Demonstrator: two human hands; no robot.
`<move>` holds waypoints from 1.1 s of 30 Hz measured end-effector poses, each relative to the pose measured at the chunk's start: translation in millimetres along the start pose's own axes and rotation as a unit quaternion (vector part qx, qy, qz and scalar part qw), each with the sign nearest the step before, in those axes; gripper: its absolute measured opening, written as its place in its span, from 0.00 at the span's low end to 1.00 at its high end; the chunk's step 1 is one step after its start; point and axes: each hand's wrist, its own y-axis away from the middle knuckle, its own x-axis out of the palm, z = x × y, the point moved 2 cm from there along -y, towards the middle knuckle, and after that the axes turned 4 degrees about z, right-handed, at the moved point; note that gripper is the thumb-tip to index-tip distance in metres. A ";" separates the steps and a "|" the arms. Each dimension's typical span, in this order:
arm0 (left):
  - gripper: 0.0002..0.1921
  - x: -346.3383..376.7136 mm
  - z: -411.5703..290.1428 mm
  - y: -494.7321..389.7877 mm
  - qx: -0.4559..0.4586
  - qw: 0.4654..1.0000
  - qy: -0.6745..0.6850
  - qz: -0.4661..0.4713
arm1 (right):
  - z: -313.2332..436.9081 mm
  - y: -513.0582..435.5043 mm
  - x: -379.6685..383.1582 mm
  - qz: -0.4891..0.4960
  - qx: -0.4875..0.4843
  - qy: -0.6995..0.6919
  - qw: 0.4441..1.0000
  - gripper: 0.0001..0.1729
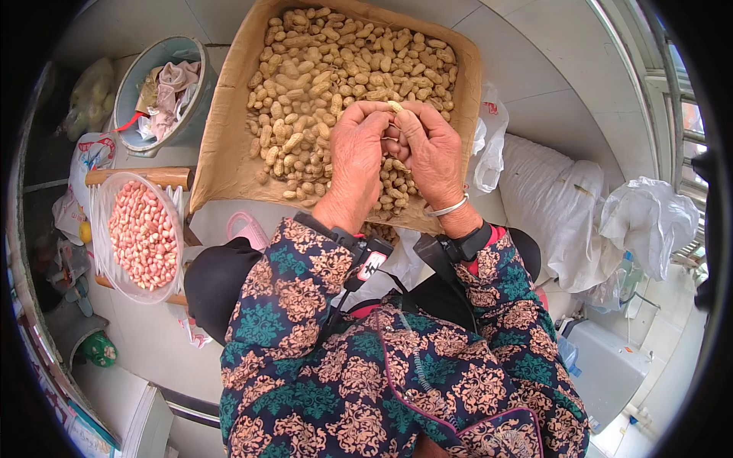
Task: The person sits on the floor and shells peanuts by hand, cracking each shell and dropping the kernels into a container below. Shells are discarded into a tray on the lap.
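Both hands meet over a shallow tray lined with brown paper [220, 131], which holds a heap of unshelled peanuts [298, 86]. A single peanut in its shell [395, 106] is pinched at the fingertips, between the thumb and forefinger of my right hand [432, 149]. My left hand [358, 154] touches the right one, its thumb and fingers curled close to the same peanut; whether it also grips the shell is hard to see. To the left, a round clear plastic bowl [177, 240] holds shelled pink peanuts [143, 237].
A grey bucket [123, 109] with rags and waste stands at the upper left. The bowl rests on a wooden-framed stool [143, 177]. White woven sacks [550, 200] and plastic bags [650, 223] lie on the right. A pink slipper [249, 228] is below the tray.
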 end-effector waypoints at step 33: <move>0.08 -15.3 18.2 23.3 -0.114 0.993 0.017 0.036 | 19.9 17.0 -33.4 0.118 0.002 0.387 0.914 0.10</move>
